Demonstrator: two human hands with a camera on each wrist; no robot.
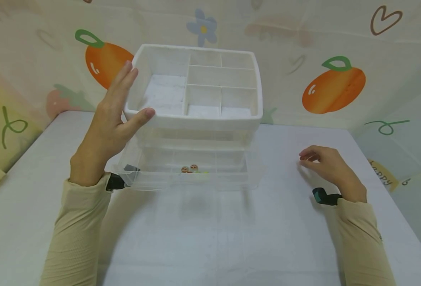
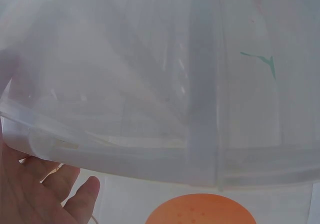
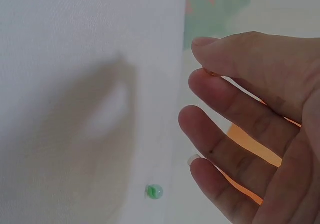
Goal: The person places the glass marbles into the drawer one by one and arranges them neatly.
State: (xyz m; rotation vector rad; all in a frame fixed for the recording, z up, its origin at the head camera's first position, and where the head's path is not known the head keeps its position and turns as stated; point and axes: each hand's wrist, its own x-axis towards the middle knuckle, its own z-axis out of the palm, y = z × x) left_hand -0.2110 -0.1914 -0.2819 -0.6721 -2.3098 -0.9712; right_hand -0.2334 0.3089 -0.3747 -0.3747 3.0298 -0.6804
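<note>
A white storage box with a divided top tray stands on the table, its clear drawer pulled out at the front. Several small striped marbles lie in the drawer. My left hand rests against the box's left side with straight fingers, the thumb lying over the front rim. In the left wrist view, clear plastic fills most of the picture above the fingers. To the right of the box, my right hand pinches a small orange marble between thumb and index finger; most of it is hidden.
A green-and-clear marble lies on the white table below the right hand in the right wrist view. Behind the box hangs a printed cloth with oranges and flowers. The table's right edge runs beyond the right forearm.
</note>
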